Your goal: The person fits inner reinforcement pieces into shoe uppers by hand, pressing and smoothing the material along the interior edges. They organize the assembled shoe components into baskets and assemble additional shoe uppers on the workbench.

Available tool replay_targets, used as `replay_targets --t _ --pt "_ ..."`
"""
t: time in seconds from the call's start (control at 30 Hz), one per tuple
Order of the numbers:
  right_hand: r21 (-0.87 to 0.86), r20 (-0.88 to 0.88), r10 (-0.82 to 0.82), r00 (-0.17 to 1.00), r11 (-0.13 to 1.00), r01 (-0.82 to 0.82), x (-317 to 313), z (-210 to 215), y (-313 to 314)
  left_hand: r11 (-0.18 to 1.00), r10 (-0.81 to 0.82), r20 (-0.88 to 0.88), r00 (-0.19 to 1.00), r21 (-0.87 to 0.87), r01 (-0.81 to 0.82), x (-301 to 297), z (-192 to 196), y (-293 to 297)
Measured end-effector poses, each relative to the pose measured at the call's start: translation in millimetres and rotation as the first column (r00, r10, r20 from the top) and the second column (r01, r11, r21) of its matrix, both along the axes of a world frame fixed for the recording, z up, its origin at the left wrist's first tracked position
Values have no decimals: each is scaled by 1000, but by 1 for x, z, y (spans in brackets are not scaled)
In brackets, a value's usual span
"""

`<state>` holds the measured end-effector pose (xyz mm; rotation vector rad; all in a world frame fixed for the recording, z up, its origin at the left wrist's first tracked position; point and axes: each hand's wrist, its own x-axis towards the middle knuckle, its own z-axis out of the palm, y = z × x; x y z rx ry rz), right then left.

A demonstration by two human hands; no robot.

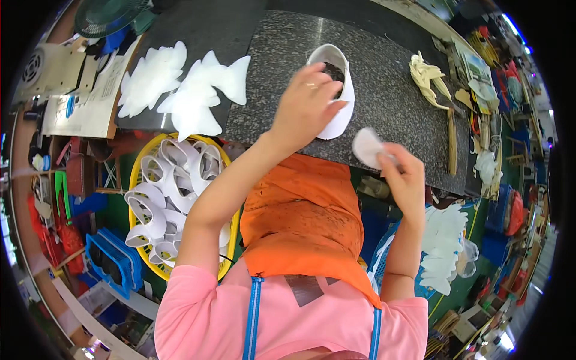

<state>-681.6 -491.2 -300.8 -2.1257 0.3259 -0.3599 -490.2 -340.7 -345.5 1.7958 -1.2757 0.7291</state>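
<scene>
A white shoe upper [339, 123], rounded at both ends with a dark opening, lies on the speckled stone worktop [270, 66]. My left hand [309, 102] is over its left side, fingers reaching across the opening and thumb apart from them; whether the fingertips press on it is hard to tell. Off the worktop's near edge, my right hand [405, 174] pinches a small white rounded piece [367, 147] between thumb and fingers. Motion blurs this piece, so its exact kind cannot be made out.
Flat white cut pieces [198, 99] lie in heaps on the left. A yellow basket [133, 174] of curved white uppers stands below them. Pale gloves [427, 78] and a wooden strip [452, 141] lie at the right. More white pieces [443, 246] are beside my right arm.
</scene>
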Motion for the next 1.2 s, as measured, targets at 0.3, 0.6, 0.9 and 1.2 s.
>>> replay_targets --t 0.3,0.6,0.9,1.2 --pt "99 -152 230 961 971 -216 73 -11 -5 927 -34 -774 633 212 308 -1 18 61" --pt "305 -321 256 912 940 -156 100 -26 -17 955 92 -916 391 192 227 15 6 60" --pt "126 -294 202 934 977 -171 103 -28 -16 932 192 -832 520 321 170 12 12 53" --pt "-475 -118 144 982 861 -183 96 -35 12 839 224 -110 968 527 -134 3 7 51"
